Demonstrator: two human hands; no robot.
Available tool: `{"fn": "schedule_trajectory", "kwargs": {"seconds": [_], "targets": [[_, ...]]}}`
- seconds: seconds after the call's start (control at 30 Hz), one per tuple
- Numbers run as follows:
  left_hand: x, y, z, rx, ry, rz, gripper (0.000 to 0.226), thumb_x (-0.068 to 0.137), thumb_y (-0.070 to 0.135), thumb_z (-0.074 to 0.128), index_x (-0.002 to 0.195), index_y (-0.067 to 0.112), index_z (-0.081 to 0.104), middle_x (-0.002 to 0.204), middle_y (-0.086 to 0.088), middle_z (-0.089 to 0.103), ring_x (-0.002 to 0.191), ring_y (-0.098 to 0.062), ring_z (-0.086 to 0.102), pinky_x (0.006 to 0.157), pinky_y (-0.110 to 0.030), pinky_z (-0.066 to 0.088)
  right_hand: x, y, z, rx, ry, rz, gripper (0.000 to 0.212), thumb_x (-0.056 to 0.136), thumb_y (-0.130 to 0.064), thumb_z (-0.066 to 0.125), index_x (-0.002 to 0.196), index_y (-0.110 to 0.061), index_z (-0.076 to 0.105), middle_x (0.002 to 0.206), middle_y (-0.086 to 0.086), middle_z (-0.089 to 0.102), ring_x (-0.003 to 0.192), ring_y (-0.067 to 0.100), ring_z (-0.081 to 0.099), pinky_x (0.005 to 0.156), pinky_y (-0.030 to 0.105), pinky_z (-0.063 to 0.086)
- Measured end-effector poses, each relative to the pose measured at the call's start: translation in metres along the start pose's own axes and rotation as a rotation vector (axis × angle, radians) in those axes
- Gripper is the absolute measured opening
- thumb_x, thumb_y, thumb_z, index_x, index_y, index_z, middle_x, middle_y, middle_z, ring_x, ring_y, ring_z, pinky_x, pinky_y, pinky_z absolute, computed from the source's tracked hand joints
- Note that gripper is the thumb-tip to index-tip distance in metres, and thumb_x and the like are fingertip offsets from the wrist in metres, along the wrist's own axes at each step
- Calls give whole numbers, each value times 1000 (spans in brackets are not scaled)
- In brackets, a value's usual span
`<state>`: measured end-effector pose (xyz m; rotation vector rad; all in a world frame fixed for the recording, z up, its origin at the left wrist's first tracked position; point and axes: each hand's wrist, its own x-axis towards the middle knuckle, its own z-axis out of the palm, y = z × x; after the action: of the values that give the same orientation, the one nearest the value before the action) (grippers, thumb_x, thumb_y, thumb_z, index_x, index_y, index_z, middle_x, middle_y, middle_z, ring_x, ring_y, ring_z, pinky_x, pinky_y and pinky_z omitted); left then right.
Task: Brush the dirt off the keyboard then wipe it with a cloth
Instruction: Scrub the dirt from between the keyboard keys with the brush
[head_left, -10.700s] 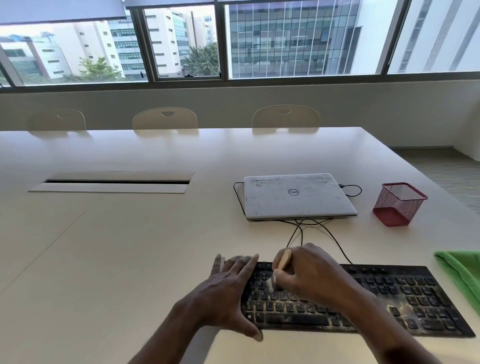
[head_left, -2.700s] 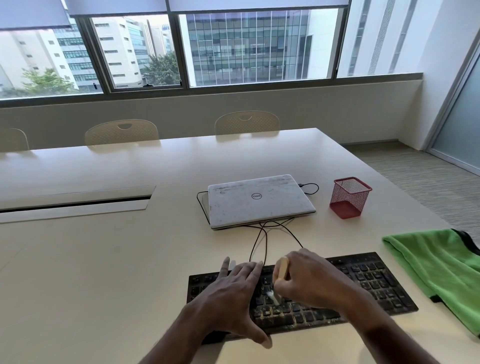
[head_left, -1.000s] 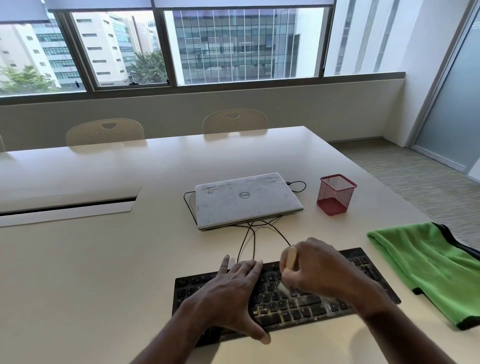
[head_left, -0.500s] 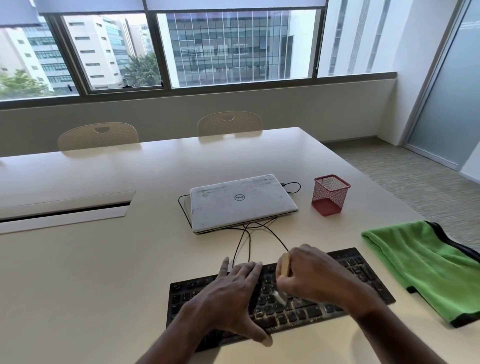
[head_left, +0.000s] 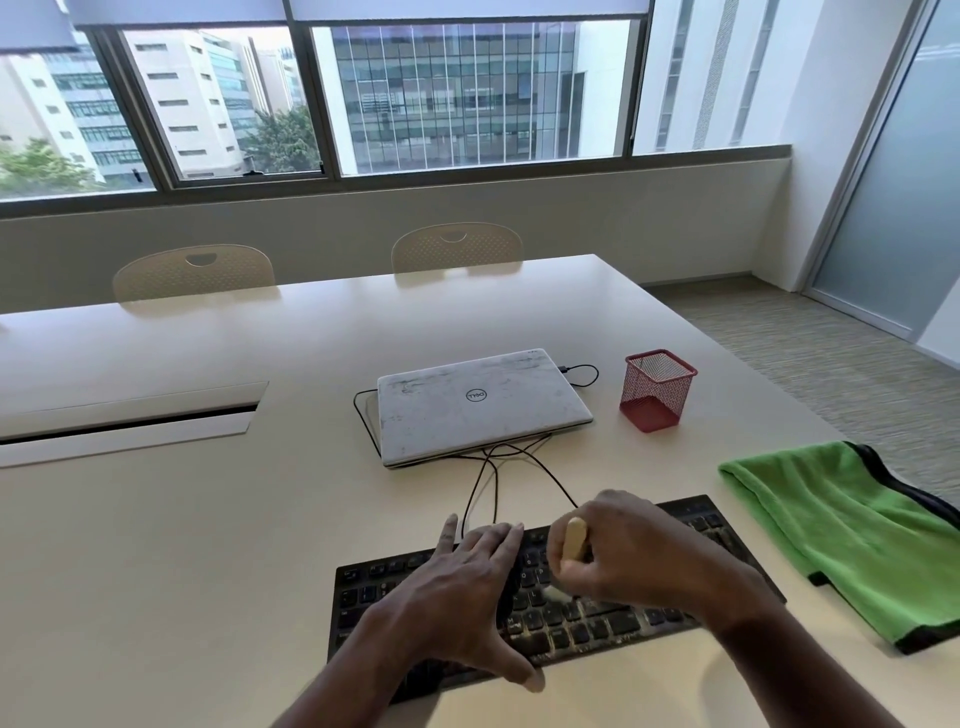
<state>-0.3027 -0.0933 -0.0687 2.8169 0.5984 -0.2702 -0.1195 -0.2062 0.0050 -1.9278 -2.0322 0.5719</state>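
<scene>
A black keyboard (head_left: 566, 631) speckled with pale dirt lies at the table's near edge. My left hand (head_left: 462, 587) rests flat on its left half, fingers spread, pinning it down. My right hand (head_left: 628, 553) is closed around a small brush (head_left: 574, 538) with a pale wooden handle; its bristles touch the keys at the middle of the keyboard. To the right of the keyboard lies a folded green cloth (head_left: 852, 525) with a black edge, which neither hand touches.
A closed white laptop (head_left: 478, 402) sits behind the keyboard, with black cables (head_left: 493, 478) trailing toward it. A red mesh pen holder (head_left: 655, 389) stands to its right. A cable slot (head_left: 124, 423) is at the left. Two chairs (head_left: 457, 247) stand at the far edge.
The view has drifted so the keyboard and cloth sit further left in frame. My right hand has made short brush strokes over the middle keys. My left hand has stayed flat on the keyboard.
</scene>
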Motion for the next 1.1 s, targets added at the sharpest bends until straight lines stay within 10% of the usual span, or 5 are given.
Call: {"fn": "schedule_trajectory", "kwargs": {"seconds": [0.7, 1.1], "targets": [[4, 8, -2, 3, -8, -4, 143, 71, 83, 68, 159, 7, -16, 171, -6, -7, 156, -17, -9, 119, -42, -24, 1, 9, 8, 27, 35, 105, 24, 90, -30, 59, 81, -13, 73, 74, 5, 73, 51, 7, 52, 63, 30, 57], [5, 8, -1, 0, -2, -3, 143, 71, 83, 68, 159, 7, -16, 171, -7, -7, 155, -17, -9, 118, -41, -25, -8, 12, -7, -16, 88, 60, 13, 87, -29, 66, 75, -34, 68, 65, -14, 67, 56, 1, 59, 58, 9, 42]]}}
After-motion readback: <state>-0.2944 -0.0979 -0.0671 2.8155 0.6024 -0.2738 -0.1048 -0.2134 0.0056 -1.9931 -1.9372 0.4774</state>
